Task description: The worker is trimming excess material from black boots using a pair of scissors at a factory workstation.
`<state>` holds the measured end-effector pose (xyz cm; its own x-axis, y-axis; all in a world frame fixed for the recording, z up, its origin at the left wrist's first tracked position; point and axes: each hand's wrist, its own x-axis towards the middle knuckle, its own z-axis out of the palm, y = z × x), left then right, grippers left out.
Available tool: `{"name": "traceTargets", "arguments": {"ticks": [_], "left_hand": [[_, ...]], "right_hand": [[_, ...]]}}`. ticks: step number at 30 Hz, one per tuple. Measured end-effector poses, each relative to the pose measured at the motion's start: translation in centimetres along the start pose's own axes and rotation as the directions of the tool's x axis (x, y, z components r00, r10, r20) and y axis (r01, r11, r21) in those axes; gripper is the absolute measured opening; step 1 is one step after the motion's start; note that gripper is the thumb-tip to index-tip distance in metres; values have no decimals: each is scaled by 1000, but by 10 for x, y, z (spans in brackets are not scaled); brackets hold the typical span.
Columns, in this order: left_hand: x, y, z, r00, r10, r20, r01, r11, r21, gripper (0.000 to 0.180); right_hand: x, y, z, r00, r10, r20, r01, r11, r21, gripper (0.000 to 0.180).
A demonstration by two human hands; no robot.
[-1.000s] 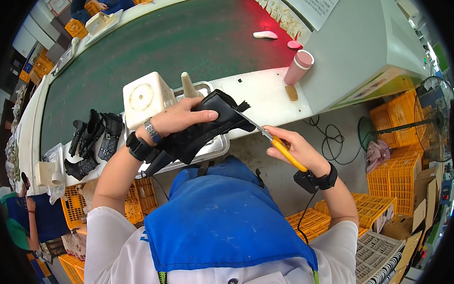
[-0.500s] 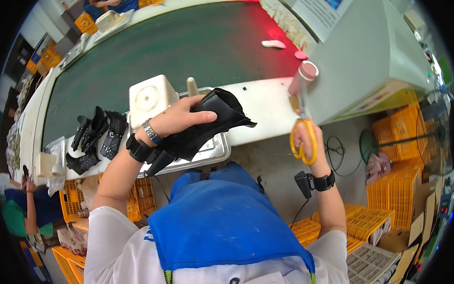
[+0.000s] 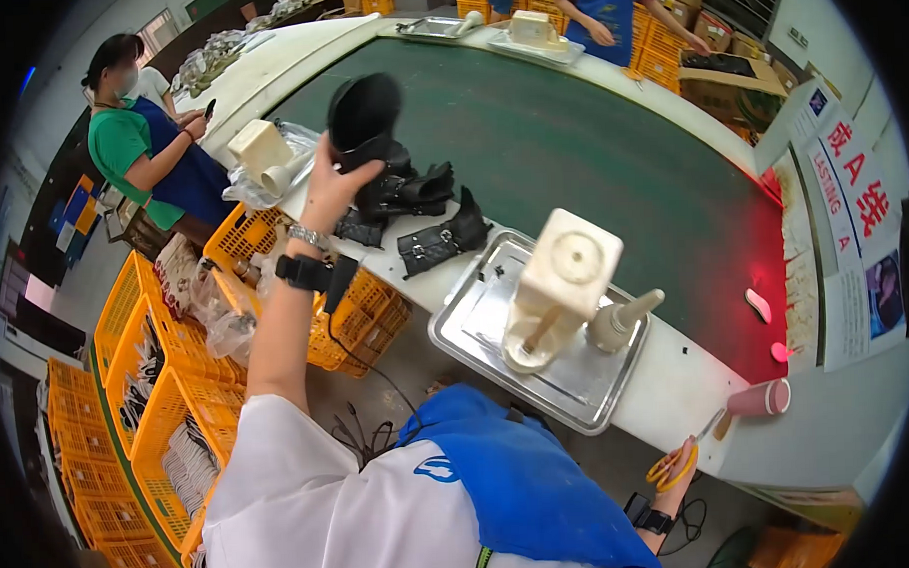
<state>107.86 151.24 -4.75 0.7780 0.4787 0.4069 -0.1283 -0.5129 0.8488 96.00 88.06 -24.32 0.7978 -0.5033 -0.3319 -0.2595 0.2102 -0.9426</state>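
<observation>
At the left of the white ledge, my left hand (image 3: 329, 193) is closed around the lower part of a black boot upper (image 3: 364, 112). Its wide opening faces up and is slightly blurred. Beneath and beside it lie several more black boot uppers; the nearest buckled upper (image 3: 443, 243) rests on its side. At the lower right, my right hand (image 3: 680, 479) grips yellow-handled scissors (image 3: 663, 469). Their blades point toward a pink cylinder (image 3: 759, 400) on the ledge, and some of the fingers are hidden.
A metal tray (image 3: 451, 329) holds a cream block-shaped container (image 3: 576, 255) and a cream pot with a spout (image 3: 616, 325). Beyond runs a green conveyor belt (image 3: 590, 149). Orange crates (image 3: 194, 423) stand at left. A person (image 3: 135, 155) works at left; another person (image 3: 605, 18) stands across.
My view has turned left. My left hand has carried the boot upper from in front of me to the pile on the left. The scissors remain in my right hand.
</observation>
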Motion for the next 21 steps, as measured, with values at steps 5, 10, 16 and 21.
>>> {"name": "traceTargets", "arguments": {"ticks": [5, 10, 16, 21], "left_hand": [[73, -125, -77, 969, 57, -239, 113, 762, 637, 69], [157, -230, -121, 956, 208, -206, 36, 615, 788, 70], [179, -329, -94, 624, -654, 428, -74, 495, 866, 58], [227, -311, -76, 697, -630, 342, -41, 441, 896, 55]], "right_hand": [[-23, -7, 43, 998, -39, -52, 38, 999, -36, 28], [-50, -5, 85, 972, -63, -228, 44, 995, -86, 35], [-88, -2, 124, 959, -90, -268, 60, 991, -118, 34], [-109, -8, 133, 933, -122, -338, 110, 992, -55, 29]]}}
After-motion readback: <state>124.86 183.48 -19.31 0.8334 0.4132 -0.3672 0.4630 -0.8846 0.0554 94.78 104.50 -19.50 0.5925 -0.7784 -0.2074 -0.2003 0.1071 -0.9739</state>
